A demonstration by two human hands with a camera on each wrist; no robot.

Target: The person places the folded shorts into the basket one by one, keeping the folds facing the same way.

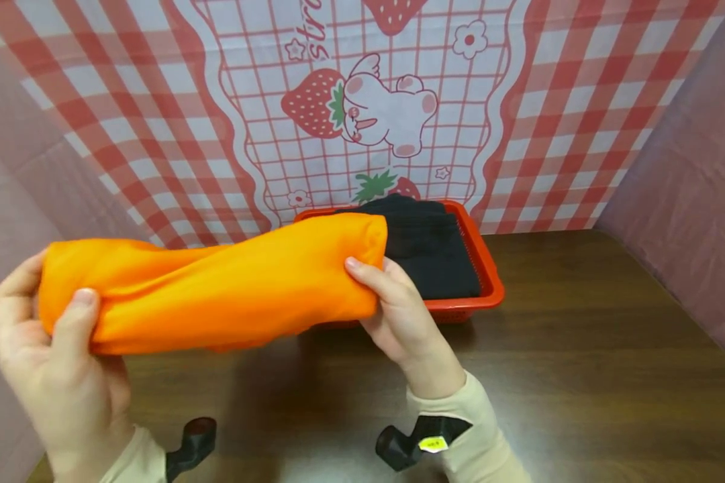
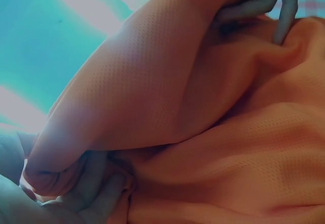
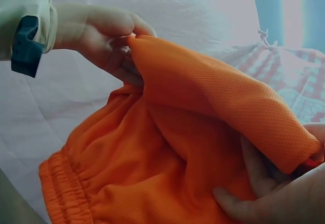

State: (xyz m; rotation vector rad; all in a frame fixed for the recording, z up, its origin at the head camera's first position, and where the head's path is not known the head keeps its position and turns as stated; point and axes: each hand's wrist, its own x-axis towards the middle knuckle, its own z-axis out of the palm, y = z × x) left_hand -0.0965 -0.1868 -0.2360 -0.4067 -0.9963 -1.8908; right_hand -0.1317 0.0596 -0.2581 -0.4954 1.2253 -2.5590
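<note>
Both hands hold up a pair of orange shorts [image 1: 229, 288] in mesh cloth, stretched sideways in the air over the table. My left hand [image 1: 66, 362] grips the left end, thumb on the near face. At the right end my right hand [image 1: 405, 322] pinches the cloth, its thumb also in front. In the right wrist view a gathered elastic waistband [image 3: 66, 188] hangs at the lower left. Loose folds of the orange shorts [image 2: 244, 153] fill the left wrist view. Some fingers of both hands are hidden behind the cloth.
Behind the shorts, a red plastic basket [image 1: 489, 285] stands on the brown wooden table [image 1: 586, 349] with folded black cloth [image 1: 435, 255] inside. The shorts cover its left part. A red-and-white checked cloth [image 1: 580, 121] hangs at the back, with pinkish fabric [image 1: 695, 181] at the sides.
</note>
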